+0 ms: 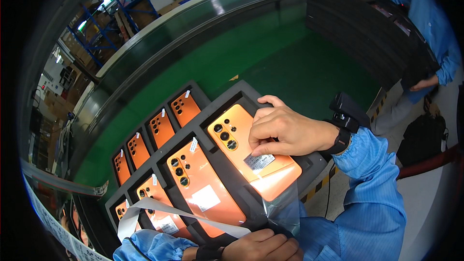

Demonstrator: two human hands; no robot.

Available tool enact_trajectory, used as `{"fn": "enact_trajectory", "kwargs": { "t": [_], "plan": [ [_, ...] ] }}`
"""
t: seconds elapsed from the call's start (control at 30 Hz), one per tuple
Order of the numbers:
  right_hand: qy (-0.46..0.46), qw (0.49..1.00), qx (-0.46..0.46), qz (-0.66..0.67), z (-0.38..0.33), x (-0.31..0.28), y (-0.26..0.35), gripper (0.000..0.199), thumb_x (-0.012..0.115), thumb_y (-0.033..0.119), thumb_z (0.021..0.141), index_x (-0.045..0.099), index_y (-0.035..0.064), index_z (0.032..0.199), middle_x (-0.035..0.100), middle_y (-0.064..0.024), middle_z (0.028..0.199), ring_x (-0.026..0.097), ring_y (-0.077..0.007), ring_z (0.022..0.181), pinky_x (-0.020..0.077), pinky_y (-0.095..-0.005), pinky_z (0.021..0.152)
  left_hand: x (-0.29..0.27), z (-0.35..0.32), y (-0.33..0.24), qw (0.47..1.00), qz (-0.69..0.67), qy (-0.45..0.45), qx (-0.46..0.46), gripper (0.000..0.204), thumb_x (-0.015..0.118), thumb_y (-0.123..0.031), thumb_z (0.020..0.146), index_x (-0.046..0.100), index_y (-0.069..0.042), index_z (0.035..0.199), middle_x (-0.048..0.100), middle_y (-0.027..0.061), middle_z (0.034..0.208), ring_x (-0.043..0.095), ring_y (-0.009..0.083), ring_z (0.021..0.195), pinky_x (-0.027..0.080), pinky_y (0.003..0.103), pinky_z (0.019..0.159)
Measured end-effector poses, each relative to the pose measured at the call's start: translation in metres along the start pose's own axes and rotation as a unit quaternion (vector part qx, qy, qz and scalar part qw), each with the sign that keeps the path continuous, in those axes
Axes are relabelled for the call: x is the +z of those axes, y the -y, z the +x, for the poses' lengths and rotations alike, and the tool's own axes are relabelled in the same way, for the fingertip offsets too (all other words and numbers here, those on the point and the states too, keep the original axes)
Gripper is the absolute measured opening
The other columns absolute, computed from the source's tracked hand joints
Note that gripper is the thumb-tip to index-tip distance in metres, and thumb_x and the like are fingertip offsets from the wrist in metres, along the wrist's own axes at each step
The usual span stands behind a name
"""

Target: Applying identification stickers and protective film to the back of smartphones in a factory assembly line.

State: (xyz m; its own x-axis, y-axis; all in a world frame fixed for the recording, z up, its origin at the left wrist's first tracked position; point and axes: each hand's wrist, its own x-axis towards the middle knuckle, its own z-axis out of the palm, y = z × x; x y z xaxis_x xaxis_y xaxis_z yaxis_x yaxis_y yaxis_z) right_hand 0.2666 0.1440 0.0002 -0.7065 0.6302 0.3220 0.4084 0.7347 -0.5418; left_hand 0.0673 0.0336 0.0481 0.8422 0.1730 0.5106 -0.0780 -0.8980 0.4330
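Note:
The fingers of my right hand (290,128) are bent in a pinch at the upper edge of a silver-grey printed label (259,162). That label lies against the back of an orange phone (270,179), which rests at the right end of a black foam tray (241,88). Low in the view, my left hand (263,247) is curled closed where a long white label strip (183,212) runs into it; its fingertips are partly hidden. Clear plastic film (282,205) hangs below the phone. Beside it sits another orange phone (205,188) bearing a pale label.
A second foam tray (193,87) with several orange phones lies behind the first. Both rest on a green conveyor belt (285,58). Black trays are stacked (348,24) at the far right, beside a person in a blue smock (430,24). Blue shelving (108,14) stands beyond.

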Motion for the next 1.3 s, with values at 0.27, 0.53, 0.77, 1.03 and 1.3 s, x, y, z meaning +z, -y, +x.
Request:
{"fn": "enact_trajectory", "kwargs": {
  "t": [0.27,0.53,0.77,1.03,1.3],
  "plan": [
    [-0.036,0.999,-0.025,-0.01,-0.002,0.003,0.0,0.014,0.06,0.023,0.083,0.057,0.0121,0.074,0.054,0.0008,0.067,0.053,-0.0179,0.076,0.0236,-0.0521,0.1,0.002,-0.002,0.004,1.0,0.015,0.003,0.012,0.012,0.058,-0.012,0.062,0.053,-0.005,0.07,0.049,0.0042,0.067,0.047,0.0157,0.054,0.035,0.028,0.047],
    [-0.007,0.955,-0.056,-0.292,0.008,0.001,0.024,0.036,0.065,0.041,0.075,0.06,0.0105,0.095,0.053,-0.0051,0.082,0.051,-0.0229,0.085,0.0291,-0.0548,0.098,0.013,-0.011,0.008,0.998,0.016,-0.06,0.024,0.012,0.058,-0.016,0.063,0.053,-0.006,0.069,0.046,0.0037,0.066,0.046,0.0148,0.054,0.033,0.027,0.046],
    [-0.072,0.892,-0.004,-0.445,0.013,0.01,0.016,0.054,0.065,0.046,0.072,0.055,0.0154,0.116,0.049,-0.0119,0.112,0.043,-0.0295,0.109,0.0286,-0.0586,0.096,0.01,-0.021,0.005,0.995,0.068,0.069,0.019,0.016,0.059,-0.017,0.063,0.056,-0.006,0.074,0.051,0.0063,0.072,0.052,0.0163,0.063,0.04,0.027,0.054],
    [-0.086,0.884,0.029,-0.458,0.015,-0.002,0.022,0.041,0.056,0.021,0.081,0.052,0.0093,0.12,0.046,-0.0182,0.124,0.044,-0.0354,0.115,0.0358,-0.0528,0.093,-0.038,0.035,0.009,0.807,0.108,0.448,-0.369,0.015,0.065,-0.014,0.068,0.059,-0.007,0.079,0.058,0.0085,0.072,0.058,0.0222,0.062,0.048,0.03,0.056],
    [-0.315,0.938,-0.007,-0.145,-0.024,-0.025,0.051,0.016,0.056,-0.004,0.075,0.061,-0.0017,0.09,0.061,-0.0138,0.09,0.06,-0.0262,0.084,0.048,-0.032,0.071,-0.091,0.019,0.119,0.947,0.101,-0.138,-0.271,0.032,0.067,-0.026,0.075,0.059,0.003,0.087,0.06,0.0155,0.072,0.059,0.0289,0.064,0.047,0.036,0.063]
  ]
}}
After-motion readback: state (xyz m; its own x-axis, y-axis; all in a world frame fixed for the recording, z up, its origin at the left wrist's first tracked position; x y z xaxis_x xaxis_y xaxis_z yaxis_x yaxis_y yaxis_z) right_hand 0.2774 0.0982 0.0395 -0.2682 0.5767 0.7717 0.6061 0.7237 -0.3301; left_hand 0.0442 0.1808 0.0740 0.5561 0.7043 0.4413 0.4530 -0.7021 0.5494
